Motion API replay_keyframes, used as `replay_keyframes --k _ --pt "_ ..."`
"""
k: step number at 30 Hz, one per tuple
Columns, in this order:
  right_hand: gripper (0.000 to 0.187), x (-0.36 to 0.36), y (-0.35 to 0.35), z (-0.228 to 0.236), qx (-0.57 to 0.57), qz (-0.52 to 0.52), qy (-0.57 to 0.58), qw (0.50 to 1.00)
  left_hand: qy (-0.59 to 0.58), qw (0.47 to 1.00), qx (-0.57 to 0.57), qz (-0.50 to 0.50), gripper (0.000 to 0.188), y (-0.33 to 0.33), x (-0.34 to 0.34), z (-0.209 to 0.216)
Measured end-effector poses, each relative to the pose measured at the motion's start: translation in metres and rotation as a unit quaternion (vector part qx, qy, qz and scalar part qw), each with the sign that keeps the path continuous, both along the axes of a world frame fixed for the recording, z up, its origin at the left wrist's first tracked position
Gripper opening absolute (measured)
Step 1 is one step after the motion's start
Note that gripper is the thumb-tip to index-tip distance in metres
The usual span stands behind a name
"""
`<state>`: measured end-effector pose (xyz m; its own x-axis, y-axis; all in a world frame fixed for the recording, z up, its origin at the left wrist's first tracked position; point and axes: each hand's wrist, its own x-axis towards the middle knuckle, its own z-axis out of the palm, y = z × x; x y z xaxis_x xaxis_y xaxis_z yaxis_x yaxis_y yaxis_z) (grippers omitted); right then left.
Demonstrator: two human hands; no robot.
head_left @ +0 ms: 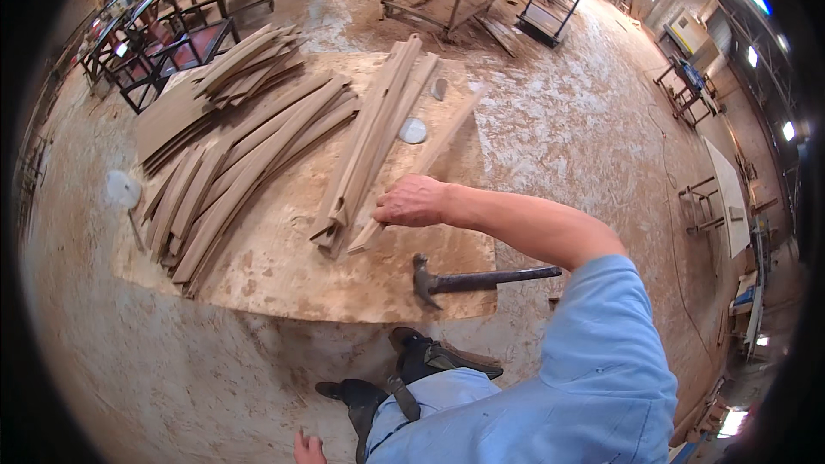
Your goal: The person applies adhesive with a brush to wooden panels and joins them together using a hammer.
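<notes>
"Fingers (392, 210) of the right hand (414, 200) clasp a pale wooden strip (440, 143) near its closer end, over the worktop (284, 277), beside other strips (371, 133). Which step?"

"Handling one strip, apparently; the left hand (309, 448), partly cut off, I cannot read. Any move calls for a firm hold, clear of the hammer (494, 279)."
</notes>
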<state>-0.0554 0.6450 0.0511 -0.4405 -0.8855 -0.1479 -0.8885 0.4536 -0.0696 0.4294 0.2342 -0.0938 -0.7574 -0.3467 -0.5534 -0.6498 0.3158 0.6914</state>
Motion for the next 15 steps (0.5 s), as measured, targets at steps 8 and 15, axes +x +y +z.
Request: replay_keyframes --k 8,15 --pt "0.012 0.101 -0.216 0.271 -0.229 -0.055 -0.054 0.970 0.088 0.987 0.109 -0.083 0.062 -0.045 -0.127 0.121" --pt "0.027 0.137 -0.383 0.403 -0.503 -0.077 -0.224 0.831 0.433 0.897 0.032 -0.088 0.070 -0.146 -0.169 0.220"
